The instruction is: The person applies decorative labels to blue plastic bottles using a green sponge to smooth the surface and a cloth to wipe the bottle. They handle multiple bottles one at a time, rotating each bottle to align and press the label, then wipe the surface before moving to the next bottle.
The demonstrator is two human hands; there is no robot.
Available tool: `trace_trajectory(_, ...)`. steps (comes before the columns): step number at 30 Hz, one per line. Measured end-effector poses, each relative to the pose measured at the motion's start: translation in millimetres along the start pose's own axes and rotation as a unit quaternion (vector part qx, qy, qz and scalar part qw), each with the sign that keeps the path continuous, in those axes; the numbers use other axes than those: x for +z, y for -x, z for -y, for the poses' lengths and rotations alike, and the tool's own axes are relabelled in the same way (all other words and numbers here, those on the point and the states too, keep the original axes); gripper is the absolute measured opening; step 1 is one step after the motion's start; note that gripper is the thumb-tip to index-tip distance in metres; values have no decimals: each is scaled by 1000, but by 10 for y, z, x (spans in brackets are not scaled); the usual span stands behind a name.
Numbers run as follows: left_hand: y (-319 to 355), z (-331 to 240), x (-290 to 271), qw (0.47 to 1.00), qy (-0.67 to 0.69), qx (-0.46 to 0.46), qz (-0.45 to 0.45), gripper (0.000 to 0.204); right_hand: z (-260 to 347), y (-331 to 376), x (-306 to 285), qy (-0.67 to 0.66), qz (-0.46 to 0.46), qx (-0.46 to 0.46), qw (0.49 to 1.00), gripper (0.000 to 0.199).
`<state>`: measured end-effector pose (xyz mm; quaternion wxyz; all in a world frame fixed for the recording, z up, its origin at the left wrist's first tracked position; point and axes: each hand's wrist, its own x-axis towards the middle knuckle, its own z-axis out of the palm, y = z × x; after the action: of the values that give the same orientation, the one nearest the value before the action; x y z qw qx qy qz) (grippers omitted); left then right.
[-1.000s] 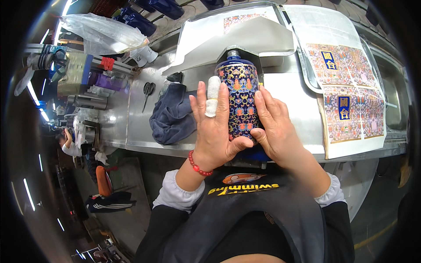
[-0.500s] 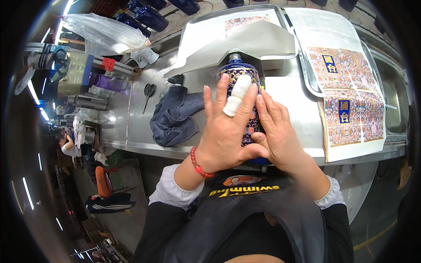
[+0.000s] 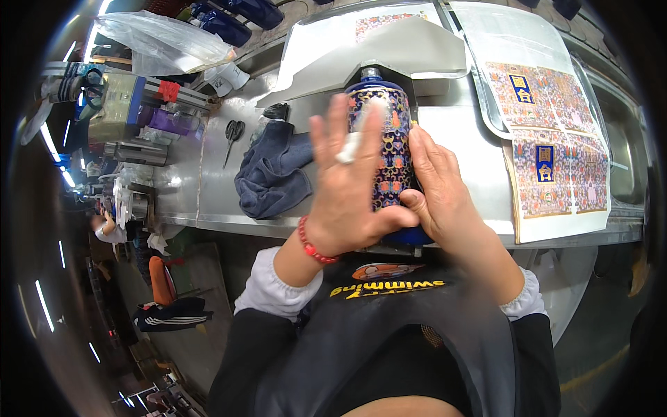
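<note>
A dark blue bottle (image 3: 394,149) with a colourful floral pattern lies on its side on the metal worktable, its neck pointing away from me. My left hand (image 3: 342,184), blurred by motion, is spread flat over the bottle's left side; white wrapping covers one finger and a red bead bracelet circles the wrist. Along the bottle's right side rests my right hand (image 3: 445,184), fingers stretched out and thumb near the bottle's lower part. Whether the left palm touches the bottle, I cannot tell. A grey metal holder (image 3: 413,89) surrounds the bottle's neck end.
Left of the bottle lie a dark grey cloth (image 3: 274,177) and black scissors (image 3: 233,139). Patterned printed sheets (image 3: 549,222) are stacked at the right, beside a metal tray (image 3: 486,115). Clear plastic film (image 3: 156,42) and blue bottles (image 3: 226,26) stand at the far left.
My left hand has slid left across the bottle, uncovering more of its patterned front. My right hand stays at the bottle's right side. The whole view has shifted slightly.
</note>
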<state>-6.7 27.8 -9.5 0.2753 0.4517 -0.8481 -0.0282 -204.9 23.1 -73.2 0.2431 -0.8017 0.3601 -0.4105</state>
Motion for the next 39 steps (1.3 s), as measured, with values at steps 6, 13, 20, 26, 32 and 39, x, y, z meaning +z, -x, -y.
trace_trajectory(6, 525, -27, 99, 998, -36, -51, 12, 124, 7, -2, -23, 11, -1, -13, 1000, 75)
trace_trajectory(13, 651, 157, 230, 996, 48, -75, 16, 119, 91, -7, -60, 33, 8, -18, 999, 77)
trace_trajectory(20, 622, 149, 222, 999, 21, -45, -8, 125, 125, -4, -50, 68, 37, -17, 997, 77)
trace_trajectory(26, 487, 81, 141, 1000, -9, -12, -3, 116, 136, -15, -49, 75, 43, -13, 996, 76)
trace_trajectory(32, 406, 166, 157, 989, 113, -46, -86, 114, 144, -21, -77, 79, 61, -7, 995, 76)
trace_trajectory(39, 317, 272, 133, 994, 95, -27, -51, 111, 125, -45, -98, 61, 64, -12, 996, 75)
